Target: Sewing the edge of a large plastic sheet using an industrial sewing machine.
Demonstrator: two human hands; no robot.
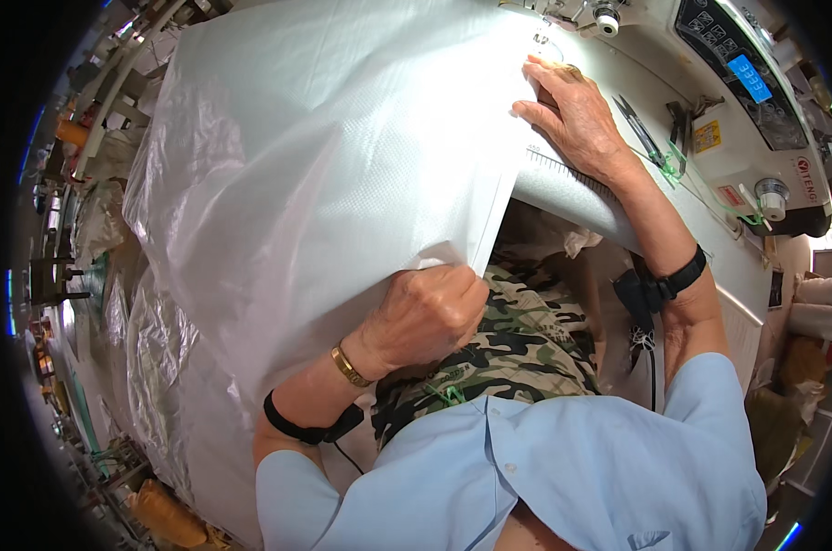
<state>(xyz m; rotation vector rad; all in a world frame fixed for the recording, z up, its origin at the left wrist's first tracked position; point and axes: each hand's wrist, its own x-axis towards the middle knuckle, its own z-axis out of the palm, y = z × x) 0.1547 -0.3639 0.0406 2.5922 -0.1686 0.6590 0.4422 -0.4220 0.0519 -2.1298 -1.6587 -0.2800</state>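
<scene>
1. Pale-blue shirt (581, 459) lay nearest the camera, above camouflage trousers (517, 344) printed with small lettering too small to read.
2. White sheet (315, 138), translucent with a fine woven texture, spread across the left and centre; its folded right edge ran between the hands.
3. Left hand (429, 312): fingers clenched on the sheet's near edge, above the lap.
4. Right hand (576, 119): fingers extended, thumb apart, tips resting on the sheet's far right edge; not gripping.
5. Writing: sewing machine (806, 207) bore a red emblem with lettering beside a white knob (772, 196). Its black control panel (705, 41) carried pale symbols and a lit blue display (751, 78) with digits.
6. Labels: one yellow label (707, 137), one small red-and-white label (731, 195). Numbered ruler markings (572, 168) ran along the bench (586, 209) edge.
7. Containers: clear plastic (159, 358) lay crumpled at left; could not tell whether it was a bag or held anything.
8. Dark pointed tool (638, 129) lay near green thread (673, 167), right of the right hand.
</scene>
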